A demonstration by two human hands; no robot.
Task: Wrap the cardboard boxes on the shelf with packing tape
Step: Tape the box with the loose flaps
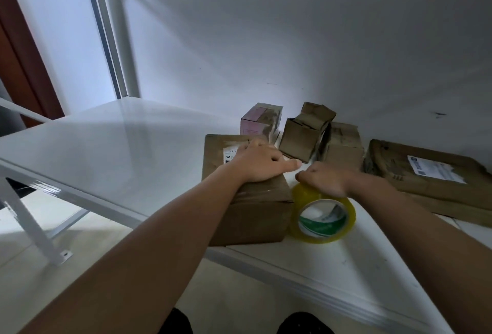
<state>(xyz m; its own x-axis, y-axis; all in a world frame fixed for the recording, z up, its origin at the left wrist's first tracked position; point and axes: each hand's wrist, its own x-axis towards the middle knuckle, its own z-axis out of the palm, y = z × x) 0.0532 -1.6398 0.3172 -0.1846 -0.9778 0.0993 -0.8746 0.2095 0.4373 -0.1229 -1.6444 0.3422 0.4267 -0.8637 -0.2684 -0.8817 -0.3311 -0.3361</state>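
Observation:
A brown cardboard box (255, 213) with a white label stands at the front edge of the white shelf (111, 152). My left hand (259, 162) lies flat on its top, fingers spread and thumb pointing right. A roll of yellowish packing tape (323, 216) stands on edge just right of the box. My right hand (323, 178) grips the top of the roll, fingers curled over it, its fingertips close to my left thumb.
Behind stand a pink box (259, 120), an open crumpled box (303, 134) and another brown box (343, 147). A flat cardboard parcel (426, 182) with a label lies at the right. A white wall backs the shelf; a white upright post (111, 30) rises at the left.

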